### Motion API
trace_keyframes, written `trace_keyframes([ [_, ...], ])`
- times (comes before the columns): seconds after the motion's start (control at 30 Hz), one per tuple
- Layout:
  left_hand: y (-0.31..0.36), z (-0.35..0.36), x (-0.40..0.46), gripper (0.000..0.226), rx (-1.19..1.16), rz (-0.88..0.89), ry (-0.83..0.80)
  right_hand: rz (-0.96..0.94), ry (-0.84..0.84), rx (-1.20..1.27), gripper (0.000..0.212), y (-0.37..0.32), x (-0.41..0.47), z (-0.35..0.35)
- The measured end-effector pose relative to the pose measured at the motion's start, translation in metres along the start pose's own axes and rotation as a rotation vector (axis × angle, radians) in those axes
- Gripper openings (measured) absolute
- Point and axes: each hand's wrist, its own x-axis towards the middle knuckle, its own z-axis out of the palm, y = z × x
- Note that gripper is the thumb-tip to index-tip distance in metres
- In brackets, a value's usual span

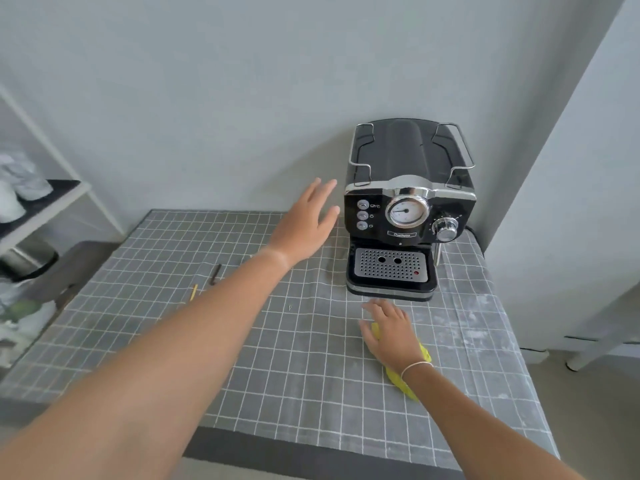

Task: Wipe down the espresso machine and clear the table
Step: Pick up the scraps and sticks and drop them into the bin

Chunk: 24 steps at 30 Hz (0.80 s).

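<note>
Reaching: left hand (304,223) stretched out flat above the tabletop (242,358), fingers spread, holding nothing, just left of the machine (408,209).
Right hand: the right hand (391,332) lies palm down on the cloth (403,381), fingers loosely splayed, pressing rather than gripping; a thin bracelet (417,366) circles the wrist.
Cloth: yellow, bunched under that hand, near the front of the drip tray (389,268).
Machine: black, upright at the far right corner, against the wall.
Tabletop: grey checked cover; a dark stick (216,273) and a yellow stick (193,292) lie left of centre.
Shelf: white shelf (45,202) stands off to the left.
</note>
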Motion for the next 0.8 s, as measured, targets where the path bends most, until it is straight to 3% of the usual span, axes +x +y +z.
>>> trace_keyframes([
  [0.43, -0.139, -0.065, -0.087, 0.048, 0.061, -0.281, -0.040, -0.131, -0.091, 0.069, 0.034, -0.097, 0.040, 0.057],
  [0.8, -0.281, -0.077, -0.124, 0.043, 0.009, -0.272, -0.241, -0.123, -0.118, 0.005, 0.030, -0.197, 0.069, 0.146],
])
